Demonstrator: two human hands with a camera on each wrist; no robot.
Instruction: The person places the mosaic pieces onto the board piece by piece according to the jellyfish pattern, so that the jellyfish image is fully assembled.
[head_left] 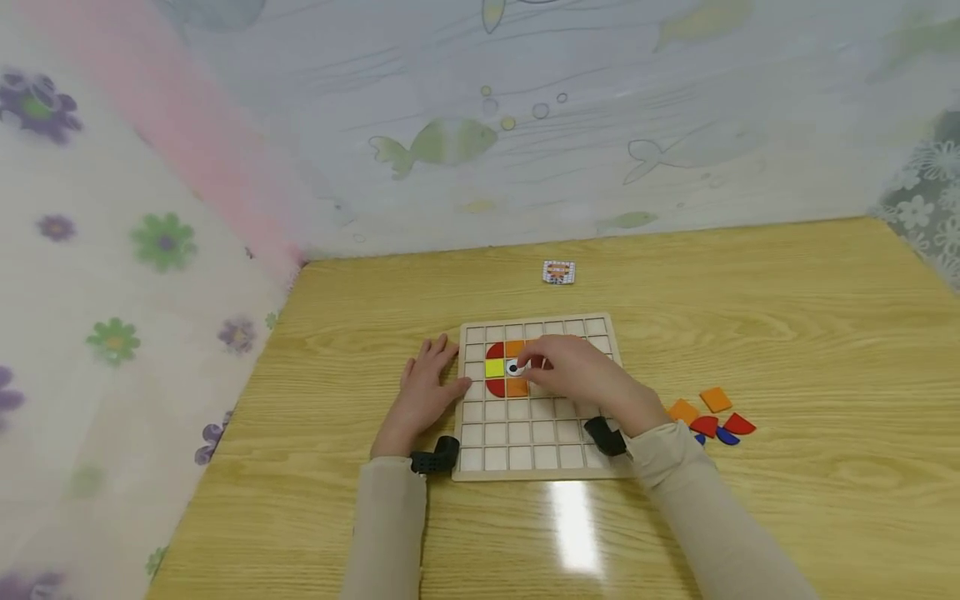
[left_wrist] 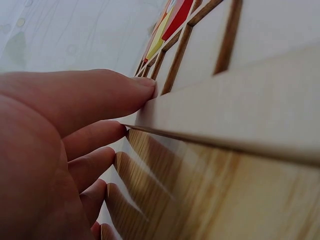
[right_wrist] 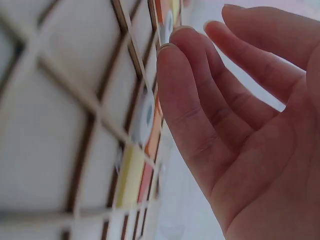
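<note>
A wooden grid board (head_left: 538,476) lies flat before me, with coloured tiles set in its upper left cells. These include a yellow square (head_left: 495,367), red quarter circles (head_left: 496,388) and orange squares (head_left: 517,388). My right hand (head_left: 581,371) hovers at a white tile with a black eye dot (head_left: 513,367), its fingers gently bent and nothing between them in the right wrist view. It hides part of the tile pattern. My left hand (head_left: 427,383) steadies the board's left side, thumb (left_wrist: 135,92) on the rim and the other fingers spread on the table.
Right of the board lie loose tiles: orange squares (head_left: 716,399), red quarter circles (head_left: 740,424) and blue pieces (head_left: 727,436). A small picture card (head_left: 558,272) lies behind the board. Walls with fish and flower drawings border the wooden table (head_left: 810,333).
</note>
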